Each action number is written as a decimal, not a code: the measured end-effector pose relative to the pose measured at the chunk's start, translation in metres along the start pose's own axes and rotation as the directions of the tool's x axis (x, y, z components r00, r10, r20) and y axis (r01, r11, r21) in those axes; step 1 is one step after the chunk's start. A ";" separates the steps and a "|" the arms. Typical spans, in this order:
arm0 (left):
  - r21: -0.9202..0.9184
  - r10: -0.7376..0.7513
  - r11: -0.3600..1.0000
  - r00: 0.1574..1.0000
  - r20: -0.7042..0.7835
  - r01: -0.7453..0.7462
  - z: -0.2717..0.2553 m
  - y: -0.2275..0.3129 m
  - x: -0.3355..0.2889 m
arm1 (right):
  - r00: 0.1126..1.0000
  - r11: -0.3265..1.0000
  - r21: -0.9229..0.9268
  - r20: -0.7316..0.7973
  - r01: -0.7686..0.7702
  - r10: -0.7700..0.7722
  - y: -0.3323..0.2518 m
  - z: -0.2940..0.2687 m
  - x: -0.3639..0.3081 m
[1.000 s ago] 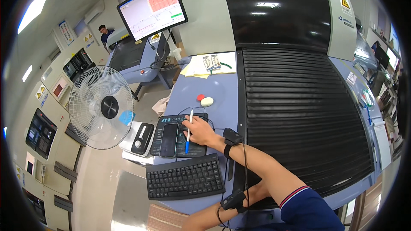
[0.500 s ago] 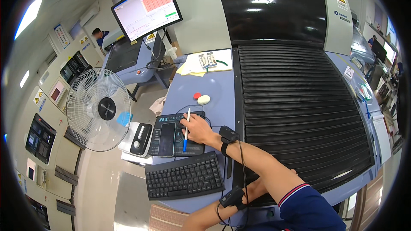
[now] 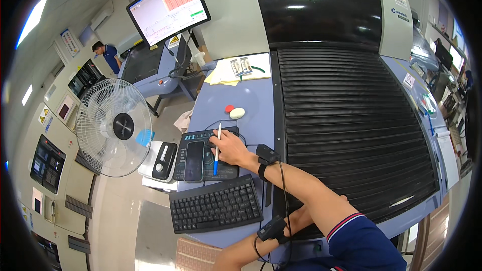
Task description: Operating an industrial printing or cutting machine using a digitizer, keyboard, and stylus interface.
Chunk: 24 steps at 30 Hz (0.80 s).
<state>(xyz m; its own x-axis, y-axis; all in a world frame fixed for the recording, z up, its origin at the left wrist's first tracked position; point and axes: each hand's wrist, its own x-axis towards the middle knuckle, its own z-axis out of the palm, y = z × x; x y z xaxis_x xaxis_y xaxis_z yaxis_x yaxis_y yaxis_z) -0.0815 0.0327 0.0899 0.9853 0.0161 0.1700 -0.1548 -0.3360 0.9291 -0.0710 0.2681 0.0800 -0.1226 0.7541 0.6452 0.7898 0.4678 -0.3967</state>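
Observation:
My right hand (image 3: 230, 148) rests over the dark mouse pad (image 3: 230, 172), fingers curled, with a white pen with a blue end (image 3: 216, 166) held between them. Something dark lies by the fingertips, and the hand hides what is under the palm. Beside it on the pad is a black phone (image 3: 194, 161), screen dark. My left forearm comes in from the lower edge and passes beneath my right arm. Of my left hand (image 3: 297, 220) only the back and a fingertip past the right arm show; its fingers are mostly hidden. Both wrists carry small black strapped devices.
A black keyboard (image 3: 216, 205) lies in front of the pad. Left stands a fan (image 3: 114, 127) with its white control base (image 3: 161, 160). Beyond are a red and a pale round piece (image 3: 237, 113), papers (image 3: 223, 74) and a monitor (image 3: 168, 10). A ribbed black cover (image 3: 351, 135) fills the right.
The view has shifted slightly. My right hand keeps its place on the pad with the pen. At the far left, a person in dark blue has come further into sight.

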 end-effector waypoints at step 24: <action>-0.035 -0.045 0.998 0.999 0.022 0.045 0.000 0.004 -0.001 | 1.000 1.000 0.025 0.020 0.019 -0.019 -0.004 -0.002 0.003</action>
<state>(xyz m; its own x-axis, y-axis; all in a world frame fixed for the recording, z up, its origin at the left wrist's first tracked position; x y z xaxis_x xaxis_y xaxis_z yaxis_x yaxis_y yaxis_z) -0.0829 0.0315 0.0938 0.9926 0.0103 0.1210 -0.1123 -0.3015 0.9468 -0.0731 0.2675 0.0849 -0.1497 0.7542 0.6393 0.7723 0.4930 -0.4006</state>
